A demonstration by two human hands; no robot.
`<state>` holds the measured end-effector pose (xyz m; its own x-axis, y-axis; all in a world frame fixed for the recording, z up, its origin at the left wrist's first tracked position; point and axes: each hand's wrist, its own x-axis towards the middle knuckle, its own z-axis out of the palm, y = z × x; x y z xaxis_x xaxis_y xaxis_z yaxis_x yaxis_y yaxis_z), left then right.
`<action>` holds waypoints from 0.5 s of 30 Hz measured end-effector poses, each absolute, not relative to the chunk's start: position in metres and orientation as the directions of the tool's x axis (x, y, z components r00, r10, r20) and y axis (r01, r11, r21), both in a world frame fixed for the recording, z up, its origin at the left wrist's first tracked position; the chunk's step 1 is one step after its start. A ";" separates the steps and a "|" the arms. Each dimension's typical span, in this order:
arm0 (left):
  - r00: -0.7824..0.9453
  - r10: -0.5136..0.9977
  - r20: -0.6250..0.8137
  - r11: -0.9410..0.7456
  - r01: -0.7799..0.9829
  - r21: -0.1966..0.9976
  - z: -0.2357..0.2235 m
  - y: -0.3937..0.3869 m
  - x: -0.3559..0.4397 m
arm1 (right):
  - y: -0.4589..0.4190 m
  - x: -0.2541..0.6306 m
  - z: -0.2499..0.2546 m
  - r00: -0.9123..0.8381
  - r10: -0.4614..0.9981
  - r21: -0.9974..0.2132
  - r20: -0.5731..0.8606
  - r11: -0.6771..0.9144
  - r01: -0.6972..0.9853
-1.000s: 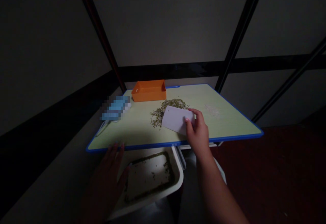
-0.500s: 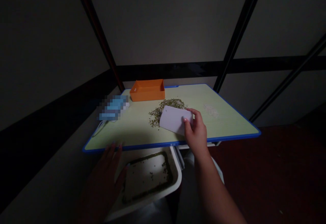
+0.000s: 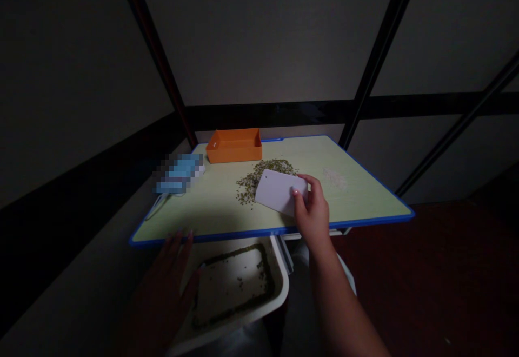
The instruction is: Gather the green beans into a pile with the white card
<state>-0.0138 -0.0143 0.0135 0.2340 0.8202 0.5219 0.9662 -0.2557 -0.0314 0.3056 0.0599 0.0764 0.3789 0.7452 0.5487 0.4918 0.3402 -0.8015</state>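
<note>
Left beyond the grains [image 3: 271, 165] stands an orange box [image 3: 235, 154].

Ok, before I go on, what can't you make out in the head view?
All in the head view:
- Whatever lies behind the white scraper: it blocks some green grains.
- The blue item: blurred into blocks.
- The near floor of the orange box: behind its front wall.
- The white tray's left end: behind the shadowed left hand.
- The pale patch: too fine to identify.

Box [image 3: 235, 155] on tabletop [image 3: 304, 146], behind-left of grains [image 3: 248, 184]; tray [image 3: 283, 286] below.
</note>
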 end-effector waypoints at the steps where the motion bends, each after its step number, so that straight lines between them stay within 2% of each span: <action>1: 0.235 0.820 0.522 -0.254 0.967 -0.036 0.015 -0.015 -0.013 | 0.060 0.305 0.076 0.376 0.744 -0.798 0.553 0.343 0.495; 8: 0.270 0.806 0.527 -0.259 0.961 -0.097 0.017 -0.015 -0.014 | 0.058 0.303 0.078 0.372 0.751 -0.803 0.546 0.342 0.489; 15: 0.274 0.804 0.527 -0.263 0.960 -0.098 0.014 -0.014 -0.016 | 0.059 0.302 0.079 0.376 0.765 -0.816 0.523 0.322 0.479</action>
<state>-0.0156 -0.0144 0.0138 0.2745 0.8041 0.5274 0.9597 -0.2632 -0.0982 0.3023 0.0594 0.0788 0.3761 0.7650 0.5228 0.4793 0.3223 -0.8163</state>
